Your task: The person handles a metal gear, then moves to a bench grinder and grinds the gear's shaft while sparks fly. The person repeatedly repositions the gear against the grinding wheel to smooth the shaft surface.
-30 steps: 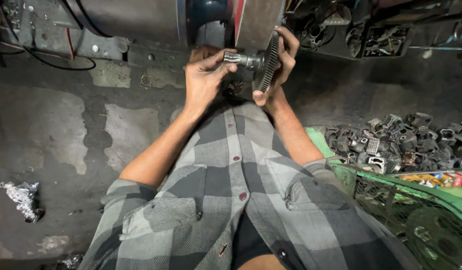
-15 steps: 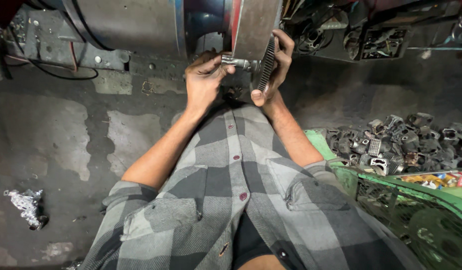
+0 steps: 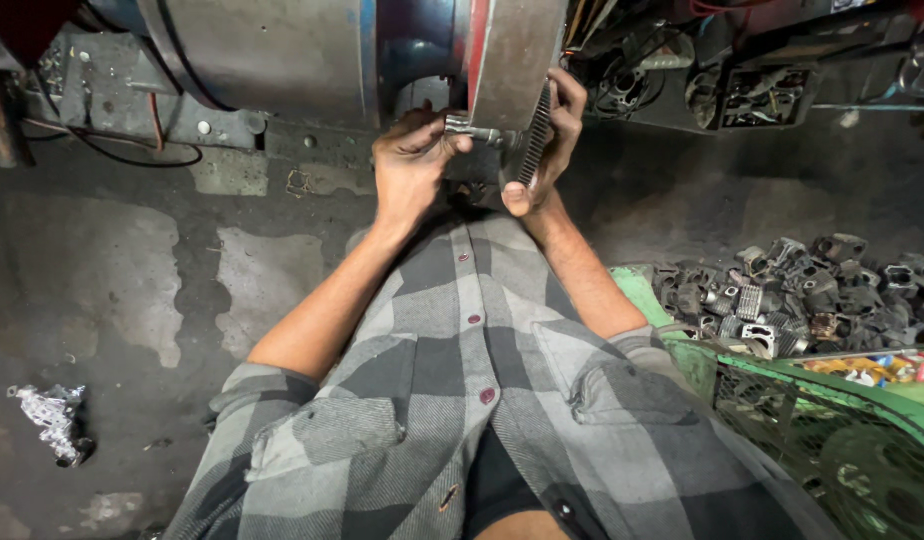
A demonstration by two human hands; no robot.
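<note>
Watching a toothed steel gear (image 3: pixel 535 135) on a short bright shaft (image 3: pixel 472 127), held up against the painted metal machine (image 3: pixel 312 50). Left hand (image 3: pixel 410 165) pinches the shaft end, fingers curled tight. Right hand (image 3: pixel 552 140) cups the gear's ridged rim, thumb below. I can't make out where shaft meets housing.

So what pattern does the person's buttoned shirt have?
The buttoned shirt is a grey plaid of light and dark checks, with dark red buttons. The head view shows it best.
</note>
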